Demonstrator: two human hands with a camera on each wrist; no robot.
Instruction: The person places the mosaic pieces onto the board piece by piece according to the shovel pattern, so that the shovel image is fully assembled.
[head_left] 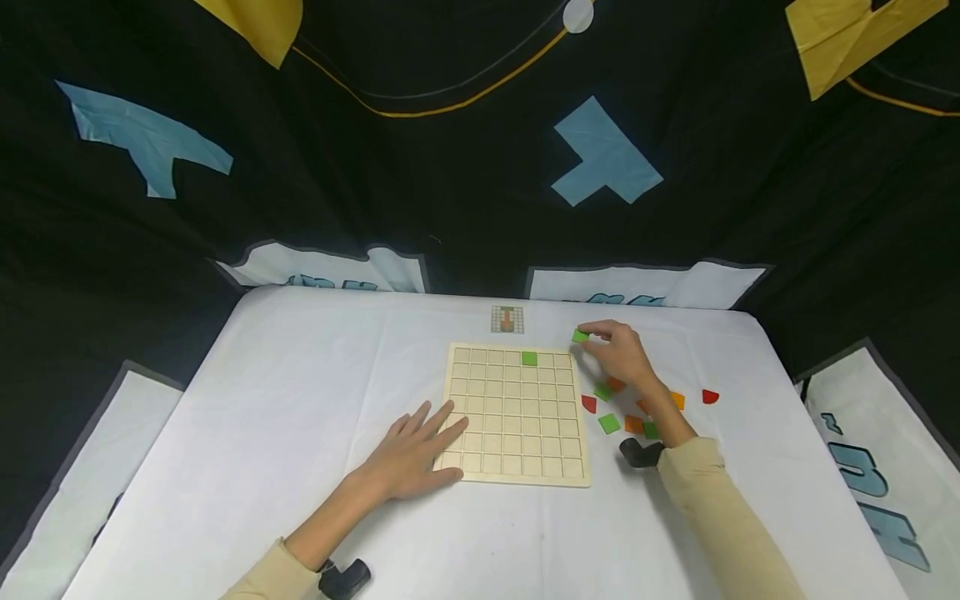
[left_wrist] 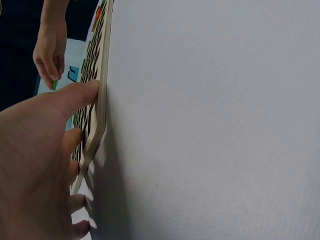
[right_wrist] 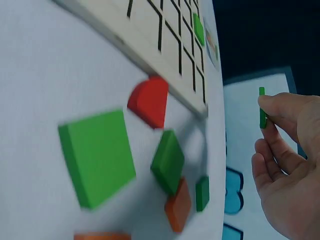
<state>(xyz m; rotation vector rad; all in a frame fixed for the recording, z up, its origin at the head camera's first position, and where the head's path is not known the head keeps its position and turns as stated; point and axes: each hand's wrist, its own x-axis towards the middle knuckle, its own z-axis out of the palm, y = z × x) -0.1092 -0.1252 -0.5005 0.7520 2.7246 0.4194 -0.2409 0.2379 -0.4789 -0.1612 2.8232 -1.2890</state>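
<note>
A light wooden board with a grid of square cells lies flat on the table. One green square tile sits in a cell of its top row. My left hand rests on the board's left side, fingers spread; in the left wrist view its thumb touches the near edge. Above the table, just off the board's far right corner, my right hand pinches another green square tile between thumb and fingers. The right wrist view shows this held tile edge-on.
Right of the board lie several loose tiles: a red rounded piece, a green square, an orange square and others partly under the right forearm. Another red piece lies farther right. A small printed grid card lies behind the board.
</note>
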